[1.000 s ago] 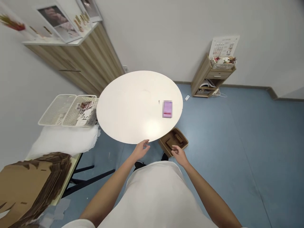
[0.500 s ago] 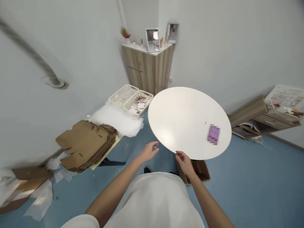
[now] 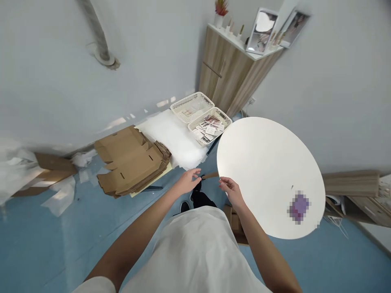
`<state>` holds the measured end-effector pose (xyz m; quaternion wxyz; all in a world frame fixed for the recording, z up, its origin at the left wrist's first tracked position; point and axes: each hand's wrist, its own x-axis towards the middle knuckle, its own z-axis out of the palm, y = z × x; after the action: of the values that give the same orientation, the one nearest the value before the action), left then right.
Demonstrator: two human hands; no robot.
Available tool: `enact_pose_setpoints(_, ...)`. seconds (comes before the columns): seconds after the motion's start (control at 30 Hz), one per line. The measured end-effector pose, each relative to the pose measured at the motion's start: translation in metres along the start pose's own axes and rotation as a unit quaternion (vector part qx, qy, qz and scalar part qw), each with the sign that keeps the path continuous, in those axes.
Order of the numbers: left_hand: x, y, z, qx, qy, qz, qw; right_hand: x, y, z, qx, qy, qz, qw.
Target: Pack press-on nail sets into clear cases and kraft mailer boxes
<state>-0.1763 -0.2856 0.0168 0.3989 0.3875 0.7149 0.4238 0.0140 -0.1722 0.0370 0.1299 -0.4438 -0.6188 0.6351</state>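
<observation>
My left hand [image 3: 188,181] hovers in the air with its fingers apart and nothing in it. It is nearest to the stack of flat brown cardboard boxes [image 3: 137,162] and the white packing sheets [image 3: 174,136] on the side table. At the left edge of the round white table [image 3: 265,154] is my right hand [image 3: 232,191], its fingers loosely bent and apart, with nothing visible between them. Whether it touches the tabletop I cannot tell. A purple item [image 3: 299,206], blurred out, lies on the right part of the round table.
Two white baskets [image 3: 210,127] stand behind the packing sheets, one holding small cards and packets. An open brown carton [image 3: 236,228] sits on the floor under the round table. A wooden cabinet [image 3: 232,65] fills the corner. Wrapping scraps [image 3: 62,195] lie at the left.
My view has turned left, so the table, baskets and cardboard appear farther right. My body has turned toward the side table, with both hands still in the air and apart.
</observation>
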Motion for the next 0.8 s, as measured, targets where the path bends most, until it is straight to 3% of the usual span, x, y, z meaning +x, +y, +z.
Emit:
enact_pose_setpoints(0.23,0.060,0.002,-0.032,-0.020,0.027,-0.052,0.998,0.105,-0.029,0.005,0.005,-0.018,0.011,1.000)
enact_pose_setpoints(0.43,0.145,0.005,-0.056,-0.087,0.042,-0.136,0.986,0.204,-0.049,0.014,-0.029,-0.003,-0.004,1.000)
enact_pose_setpoints(0.63,0.229,0.005,-0.048,-0.133,0.024,-0.202,0.970,0.278,-0.055,0.008,-0.128,-0.041,-0.009,0.991)
enact_pose_setpoints(0.8,0.271,-0.003,-0.031,-0.177,0.005,-0.244,0.953,0.317,-0.049,0.005,-0.159,-0.090,0.021,0.983)
